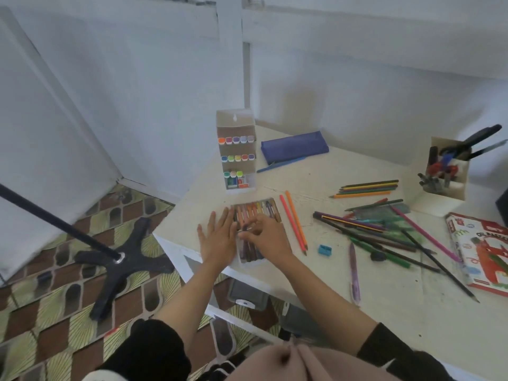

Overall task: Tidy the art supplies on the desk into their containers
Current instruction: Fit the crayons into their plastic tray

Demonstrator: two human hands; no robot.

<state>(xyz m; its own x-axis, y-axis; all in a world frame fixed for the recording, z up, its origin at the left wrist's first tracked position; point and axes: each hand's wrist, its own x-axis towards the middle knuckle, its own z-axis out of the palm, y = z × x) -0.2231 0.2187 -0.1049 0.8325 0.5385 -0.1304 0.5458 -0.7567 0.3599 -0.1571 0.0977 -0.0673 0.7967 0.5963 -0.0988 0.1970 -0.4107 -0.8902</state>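
My left grip [220,240] is lying flat and wide on the bench [316,284], touching the side of the crayon tray [248,264]. My right grip [268,240] is pinching a dark crayon [244,229] over the tray. Two orange pencils [294,221] are lying just beside the tray, and a blue sharpener [324,249] is sitting near them. Farther back, the marker box [237,152] is standing up, and a blue pencil case [294,147] is lying beside it.

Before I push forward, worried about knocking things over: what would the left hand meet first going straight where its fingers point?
Most likely the upright marker box, which stands just beyond the left hand, past the crayon tray corner. Depth is unclear, so it might brush the tray first.
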